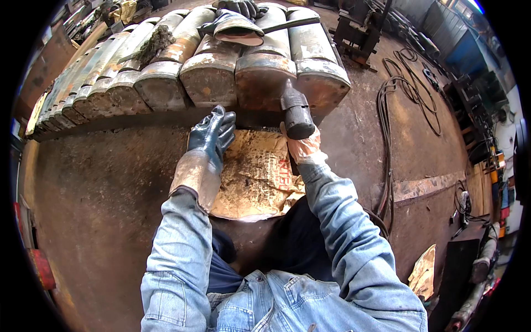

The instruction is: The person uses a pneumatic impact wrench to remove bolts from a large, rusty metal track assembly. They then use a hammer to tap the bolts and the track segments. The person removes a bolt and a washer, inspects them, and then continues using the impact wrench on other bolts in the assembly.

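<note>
My right hand (pixel 306 146) is closed around the grip of a black power drill (pixel 299 113). The drill's narrow front end points at the rust-brown end face of a rounded metal block (pixel 266 83); whether its tip touches the face I cannot tell. My left hand (pixel 213 133) wears a dark rubber-coated glove with a tan cuff. It is raised with its fingers stretched out, holding nothing, just short of the neighbouring block (pixel 208 83). Beneath both hands lies a stained brown paper sack (pixel 249 177) with printing on it.
A long row of similar blocks (pixel 94 99) runs away to the left. On top rest a cap-like item (pixel 238 30), a dark glove (pixel 239 6) and a clump of fibrous material (pixel 156 44). Cables (pixel 385 127) snake over the floor at right, beside a flat metal strip (pixel 428 186).
</note>
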A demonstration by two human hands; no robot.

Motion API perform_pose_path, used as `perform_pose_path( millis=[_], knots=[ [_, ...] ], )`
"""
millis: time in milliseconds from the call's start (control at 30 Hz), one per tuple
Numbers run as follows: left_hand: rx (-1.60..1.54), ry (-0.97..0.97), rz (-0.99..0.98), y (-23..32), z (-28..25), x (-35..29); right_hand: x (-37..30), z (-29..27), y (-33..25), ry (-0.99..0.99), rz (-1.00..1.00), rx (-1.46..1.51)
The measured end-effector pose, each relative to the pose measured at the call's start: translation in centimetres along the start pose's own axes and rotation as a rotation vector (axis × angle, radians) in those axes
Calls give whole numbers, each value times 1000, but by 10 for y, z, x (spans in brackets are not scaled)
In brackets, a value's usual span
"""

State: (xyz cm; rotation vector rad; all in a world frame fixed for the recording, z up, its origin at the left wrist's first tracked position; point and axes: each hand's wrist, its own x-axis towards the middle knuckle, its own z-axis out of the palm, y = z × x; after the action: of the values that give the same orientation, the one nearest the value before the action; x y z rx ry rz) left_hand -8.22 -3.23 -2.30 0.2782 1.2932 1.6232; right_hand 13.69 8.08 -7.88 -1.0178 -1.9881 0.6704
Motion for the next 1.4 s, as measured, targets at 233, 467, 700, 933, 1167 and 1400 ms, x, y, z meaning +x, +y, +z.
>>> perform_pose_path(
  millis=[233,467,700,933,1167,1400],
  knots=[
    [42,-51,-98,-5,36,3,-15,-21,-25,27,-105,0],
    [61,-96,-173,-24,45,22,-19,-10,17,-99,71,-97],
    [47,-103,-155,-23,49,23,-13,-8,31,-102,27,23],
    [32,-130,-127,-26,58,23,-13,11,19,16,148,346],
    [71,-116,-160,-29,56,35,0,20,15,75,-8,433],
    [180,-170,-147,-13,63,55,-3,5,28,-146,69,200]
  ],
)
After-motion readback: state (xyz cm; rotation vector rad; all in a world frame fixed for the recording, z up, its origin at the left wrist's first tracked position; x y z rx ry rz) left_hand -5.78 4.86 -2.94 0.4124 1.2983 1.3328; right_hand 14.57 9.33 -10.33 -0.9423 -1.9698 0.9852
